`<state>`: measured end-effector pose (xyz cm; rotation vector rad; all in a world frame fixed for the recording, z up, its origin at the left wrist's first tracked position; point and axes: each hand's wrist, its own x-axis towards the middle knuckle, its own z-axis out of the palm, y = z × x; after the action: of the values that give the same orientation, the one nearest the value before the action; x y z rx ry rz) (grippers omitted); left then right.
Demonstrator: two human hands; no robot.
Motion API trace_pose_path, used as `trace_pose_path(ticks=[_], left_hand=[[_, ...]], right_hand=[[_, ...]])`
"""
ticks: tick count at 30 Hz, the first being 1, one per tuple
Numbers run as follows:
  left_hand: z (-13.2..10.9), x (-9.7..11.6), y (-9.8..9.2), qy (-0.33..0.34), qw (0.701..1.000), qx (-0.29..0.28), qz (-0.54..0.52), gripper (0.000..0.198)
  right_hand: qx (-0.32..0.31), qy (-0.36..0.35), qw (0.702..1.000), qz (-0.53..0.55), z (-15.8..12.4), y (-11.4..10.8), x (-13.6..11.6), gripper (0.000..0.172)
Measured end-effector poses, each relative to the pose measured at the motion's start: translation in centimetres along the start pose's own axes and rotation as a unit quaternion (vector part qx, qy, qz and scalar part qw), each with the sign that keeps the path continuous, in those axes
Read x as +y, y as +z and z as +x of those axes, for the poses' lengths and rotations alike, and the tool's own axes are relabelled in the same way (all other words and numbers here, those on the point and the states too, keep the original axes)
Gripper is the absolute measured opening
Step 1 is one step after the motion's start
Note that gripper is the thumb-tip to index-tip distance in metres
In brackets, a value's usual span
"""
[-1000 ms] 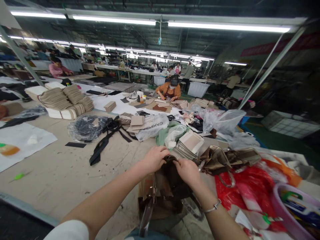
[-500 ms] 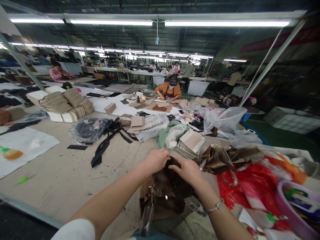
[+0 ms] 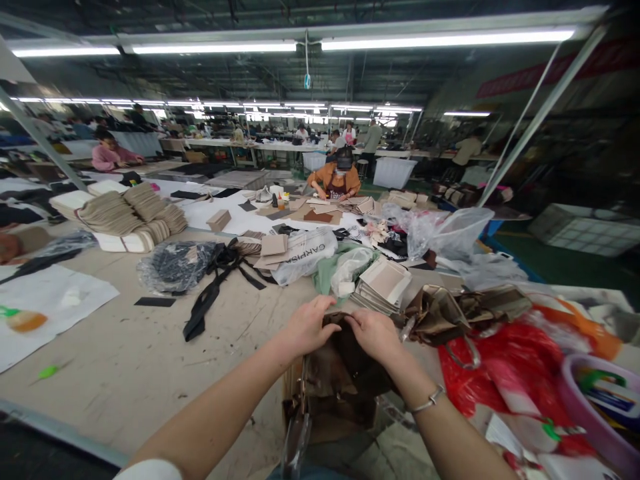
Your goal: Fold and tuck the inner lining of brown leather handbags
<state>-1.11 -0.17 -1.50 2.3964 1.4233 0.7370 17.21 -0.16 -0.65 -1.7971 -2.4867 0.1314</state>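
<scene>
A dark brown, shiny bag [image 3: 333, 380] stands on the table right in front of me, its opening facing up toward me. My left hand [image 3: 311, 327] pinches the far rim, thumb inside and fingers over the edge. Close beside it, my right hand [image 3: 375, 333] grips the same rim, its thumb pressed near the middle. A clear plastic-wrapped handle [image 3: 296, 440] hangs at the bag's near left side. More brown bags [image 3: 440, 313] lie to the right of my right hand. Behind the hands rests a stack of beige panels [image 3: 383, 287].
Red plastic [image 3: 520, 360] and a purple basin [image 3: 567, 373] crowd the right side. Black straps [image 3: 205, 300] and a plastic-wrapped black bundle [image 3: 180, 267] lie to the left, near an orange glue bottle [image 3: 25, 322]. A co-worker [image 3: 335, 177] sits across the table.
My left hand has shifted slightly left and down along the rim, its fingers lifting a little. The right hand keeps its grip. The camera view has moved slightly.
</scene>
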Motion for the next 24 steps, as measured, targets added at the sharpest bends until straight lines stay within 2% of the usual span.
trace_pose_path(ticks=[6, 12, 19, 24], left_hand=[[-0.8, 0.1, -1.1, 0.013, 0.994, 0.013, 0.104, 0.017], [-0.7, 0.9, -1.2, 0.017, 0.987, 0.009, 0.161, 0.008], [0.0, 1.0, -0.4, 0.005, 0.987, 0.025, 0.158, 0.008], [0.3, 1.0, 0.2, 0.012, 0.994, 0.014, 0.111, 0.004]], right_hand=[[0.019, -0.008, 1.0, -0.011, 0.1, 0.1, 0.0, 0.037], [0.029, -0.002, 1.0, -0.002, 0.0, 0.3, 0.0, 0.036], [0.015, 0.009, 1.0, 0.008, -0.2, 0.1, -0.2, 0.037], [0.022, 0.012, 1.0, 0.012, -0.2, 0.3, -0.2, 0.037]])
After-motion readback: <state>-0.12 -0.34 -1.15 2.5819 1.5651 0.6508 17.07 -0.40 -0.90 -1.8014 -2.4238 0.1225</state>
